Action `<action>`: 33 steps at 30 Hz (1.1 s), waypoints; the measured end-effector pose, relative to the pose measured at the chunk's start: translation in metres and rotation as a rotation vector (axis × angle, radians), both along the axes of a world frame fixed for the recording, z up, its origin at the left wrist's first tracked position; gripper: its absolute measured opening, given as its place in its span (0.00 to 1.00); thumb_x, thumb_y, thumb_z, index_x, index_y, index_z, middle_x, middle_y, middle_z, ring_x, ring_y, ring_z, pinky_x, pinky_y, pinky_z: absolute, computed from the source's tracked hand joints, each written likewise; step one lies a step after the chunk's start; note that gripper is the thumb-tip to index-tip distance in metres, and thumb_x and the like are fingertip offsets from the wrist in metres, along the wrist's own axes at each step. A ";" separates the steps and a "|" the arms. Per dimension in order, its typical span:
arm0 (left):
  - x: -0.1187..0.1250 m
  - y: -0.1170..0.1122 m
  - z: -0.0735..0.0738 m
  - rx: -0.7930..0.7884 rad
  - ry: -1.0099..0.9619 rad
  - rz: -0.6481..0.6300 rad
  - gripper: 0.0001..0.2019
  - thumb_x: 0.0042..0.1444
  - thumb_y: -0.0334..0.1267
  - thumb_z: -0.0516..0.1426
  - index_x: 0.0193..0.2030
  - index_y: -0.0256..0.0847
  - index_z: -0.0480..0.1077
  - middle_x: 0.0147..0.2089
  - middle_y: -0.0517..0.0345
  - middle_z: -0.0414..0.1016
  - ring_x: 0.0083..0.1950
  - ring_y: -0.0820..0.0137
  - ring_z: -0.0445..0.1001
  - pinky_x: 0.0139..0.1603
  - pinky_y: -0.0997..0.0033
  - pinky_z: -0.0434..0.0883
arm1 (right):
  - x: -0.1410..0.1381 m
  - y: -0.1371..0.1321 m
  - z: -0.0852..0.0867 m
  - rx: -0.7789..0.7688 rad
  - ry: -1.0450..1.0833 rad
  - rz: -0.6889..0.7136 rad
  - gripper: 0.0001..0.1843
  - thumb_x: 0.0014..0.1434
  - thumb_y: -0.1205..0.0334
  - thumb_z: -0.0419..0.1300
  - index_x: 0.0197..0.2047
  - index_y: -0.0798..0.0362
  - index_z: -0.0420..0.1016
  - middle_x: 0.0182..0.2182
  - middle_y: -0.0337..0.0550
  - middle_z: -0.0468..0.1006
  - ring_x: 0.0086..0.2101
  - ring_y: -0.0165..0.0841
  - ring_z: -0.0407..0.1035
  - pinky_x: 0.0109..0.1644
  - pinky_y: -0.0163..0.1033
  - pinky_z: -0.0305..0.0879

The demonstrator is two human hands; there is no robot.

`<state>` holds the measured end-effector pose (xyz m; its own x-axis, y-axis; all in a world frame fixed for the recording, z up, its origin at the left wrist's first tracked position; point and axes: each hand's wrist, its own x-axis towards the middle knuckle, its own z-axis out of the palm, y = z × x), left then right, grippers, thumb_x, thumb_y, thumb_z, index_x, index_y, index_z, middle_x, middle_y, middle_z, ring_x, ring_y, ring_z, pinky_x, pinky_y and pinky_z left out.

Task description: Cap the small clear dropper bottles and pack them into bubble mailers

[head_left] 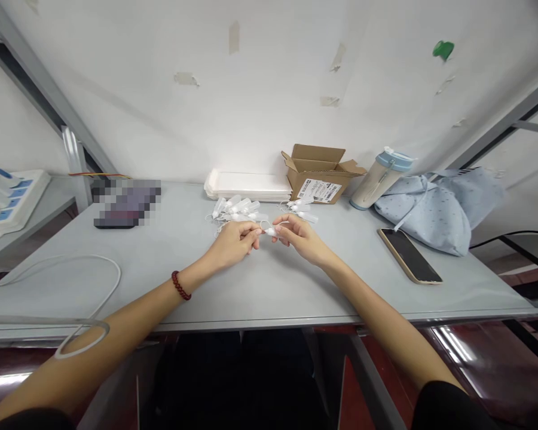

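Pinching a small white looped piece (270, 232), the right hand (301, 236) bends inward, fingers curled; the piece sits between both hands. The left hand (235, 243) mirrors it, thumb and fingertips pressed together, though what they grip cannot be told. Just beyond the grip, two clusters of translucent tubes (240, 206) overlap too much for a sure count. Behind them stands one carton (295, 184), its white label (319, 190) too small to read. Right of the grip are one bottle (376, 184) and one phone (410, 257).
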<state>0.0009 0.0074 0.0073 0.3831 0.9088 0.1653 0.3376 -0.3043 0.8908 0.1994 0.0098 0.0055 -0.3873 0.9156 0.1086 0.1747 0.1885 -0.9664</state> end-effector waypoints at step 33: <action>-0.004 0.006 0.008 -0.071 -0.050 0.025 0.10 0.55 0.41 0.56 0.29 0.37 0.71 0.23 0.61 0.70 0.21 0.77 0.65 0.24 0.76 0.65 | 0.001 0.002 -0.003 0.116 -0.086 -0.011 0.17 0.61 0.46 0.56 0.40 0.52 0.65 0.30 0.41 0.76 0.29 0.29 0.64 0.34 0.37 0.58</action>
